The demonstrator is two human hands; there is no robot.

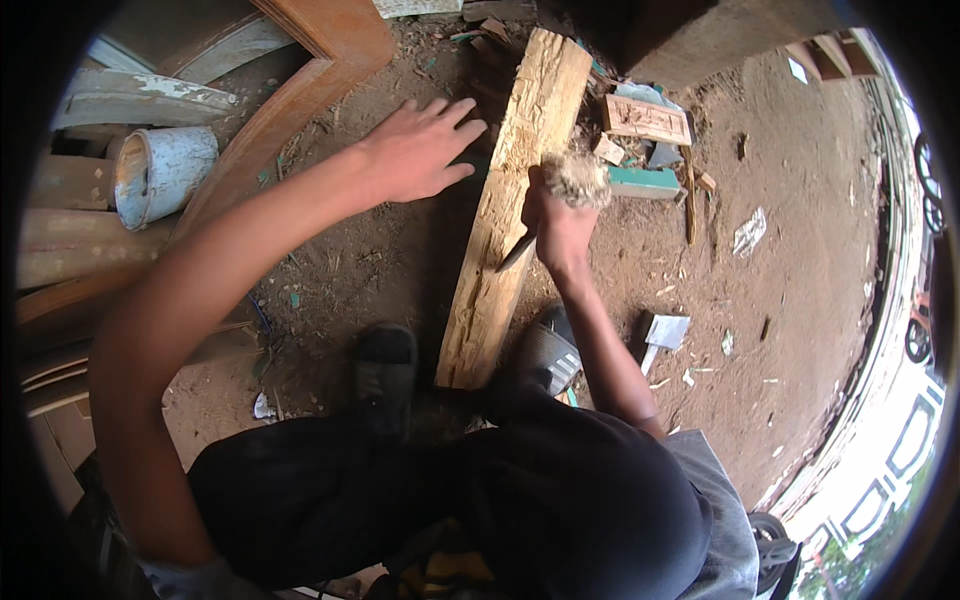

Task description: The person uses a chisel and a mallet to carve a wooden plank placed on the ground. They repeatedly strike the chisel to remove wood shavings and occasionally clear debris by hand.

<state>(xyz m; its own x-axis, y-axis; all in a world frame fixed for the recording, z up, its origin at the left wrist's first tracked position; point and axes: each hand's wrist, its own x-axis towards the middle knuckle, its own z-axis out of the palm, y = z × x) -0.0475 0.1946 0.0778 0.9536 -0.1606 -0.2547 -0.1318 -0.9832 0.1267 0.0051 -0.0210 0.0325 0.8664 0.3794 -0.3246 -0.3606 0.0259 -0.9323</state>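
Mid-stroke, by the look of it: right hand (560, 225) closed round a dark-handled brush (575, 180), pale bristles pressed on the rough wooden plank (510, 200). Left hand (420, 150) lay open, fingers spread, flat on the dirt beside the plank's left edge. Plank lay on the ground between both shoes, long axis running from the feet up and slightly right. Next stroke probably needed steady pressure along the grain

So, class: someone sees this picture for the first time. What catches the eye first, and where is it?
The pale, rough wooden beam runs up the middle over the dirt ground. The right hand grips a tuft of pale fibre and a dark tool against it, while the left hand lies spread beside the beam's left edge. A whitish bucket lies tipped at far left.
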